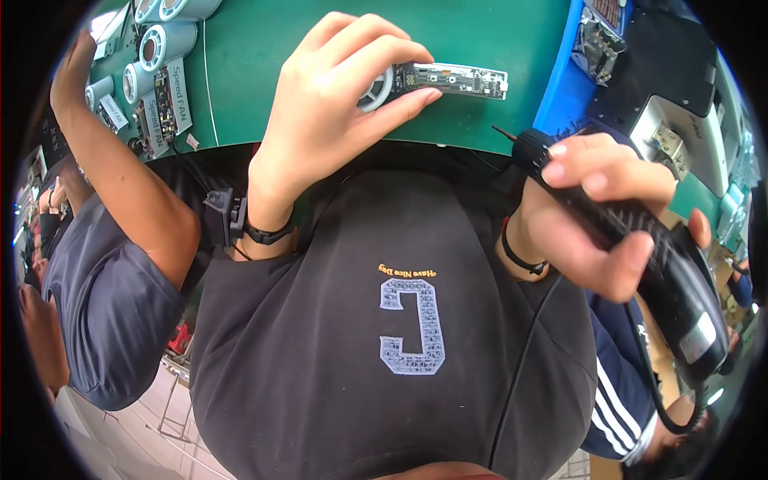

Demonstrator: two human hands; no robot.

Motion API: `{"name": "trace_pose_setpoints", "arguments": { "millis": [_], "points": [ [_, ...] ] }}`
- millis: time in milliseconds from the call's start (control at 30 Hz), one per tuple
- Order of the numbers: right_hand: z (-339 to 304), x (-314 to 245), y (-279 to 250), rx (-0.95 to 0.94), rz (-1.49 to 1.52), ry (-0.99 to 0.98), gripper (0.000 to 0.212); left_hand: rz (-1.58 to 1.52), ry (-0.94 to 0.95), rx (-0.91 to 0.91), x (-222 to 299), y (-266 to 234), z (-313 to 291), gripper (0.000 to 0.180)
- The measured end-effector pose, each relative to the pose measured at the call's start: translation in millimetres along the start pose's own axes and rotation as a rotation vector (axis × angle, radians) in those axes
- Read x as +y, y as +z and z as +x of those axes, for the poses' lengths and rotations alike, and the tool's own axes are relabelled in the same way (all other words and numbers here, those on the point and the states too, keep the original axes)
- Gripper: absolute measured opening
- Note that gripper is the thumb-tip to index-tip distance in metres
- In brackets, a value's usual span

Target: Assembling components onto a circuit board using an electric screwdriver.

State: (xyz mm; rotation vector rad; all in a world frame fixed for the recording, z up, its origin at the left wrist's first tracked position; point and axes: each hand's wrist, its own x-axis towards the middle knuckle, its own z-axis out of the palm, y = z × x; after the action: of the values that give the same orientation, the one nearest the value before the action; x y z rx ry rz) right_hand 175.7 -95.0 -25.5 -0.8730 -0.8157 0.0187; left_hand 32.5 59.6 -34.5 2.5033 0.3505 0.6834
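Observation:
My left hand [328, 100] is closed on a small handheld fan with its circuit board [472, 82] exposed, thumb and forefinger on either side. The fan's round grey ring [376, 90] is partly hidden by that hand, while the board end points right over the green table. My right hand [596, 204] is wrapped round a black electric screwdriver [680, 308], held tilted off the table's near edge. Its thin bit [502, 131] points up and left toward the board without touching it. A cable runs from the screwdriver's rear end.
Several more pale blue fan units [166, 46] stand at the left on the green table [264, 32]. A blue bin [560, 76] with silvery bagged parts [598, 50] is on the right. Beside it is a grey-white device [668, 132]. A co-worker's arm [128, 172] reaches in at the left.

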Motion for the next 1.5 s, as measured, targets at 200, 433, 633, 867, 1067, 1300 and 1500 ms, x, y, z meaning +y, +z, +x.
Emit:
{"name": "trace_pose_setpoints", "arguments": {
  "millis": [200,433,633,867,1067,1300,1500],
  "points": [
    [4,-17,15,-0.034,0.173,-0.033,0.059,-0.036,-0.056,-0.041,-3,1,-1,0.024],
    [-25,-5,29,-0.115,0.223,-0.133,0.054,-0.07,0.134,0.028,-25,7,7,0.03],
    [-45,-11,15,-0.607,0.125,-0.065,0.034,-0.45,0.318,0.311,-39,28,12,0.02],
    [-54,-16,8,-0.56,-0.259,-0.099,0.025,-0.629,-0.129,-0.001,-16,1,27,0.018],
    [-41,-39,-18,-0.607,-0.43,0.318,0.028,-0.317,-0.57,-0.283,5,-16,36,0.02],
    [-58,-44,-36,-0.558,-0.276,0.219,0.043,-0.142,-0.23,-0.164,0,1,3,0.016],
    [-70,-29,-41,-0.517,-0.356,0.081,0.045,-0.339,-0.345,-0.173,1,1,-6,0.017]
  ]
}}
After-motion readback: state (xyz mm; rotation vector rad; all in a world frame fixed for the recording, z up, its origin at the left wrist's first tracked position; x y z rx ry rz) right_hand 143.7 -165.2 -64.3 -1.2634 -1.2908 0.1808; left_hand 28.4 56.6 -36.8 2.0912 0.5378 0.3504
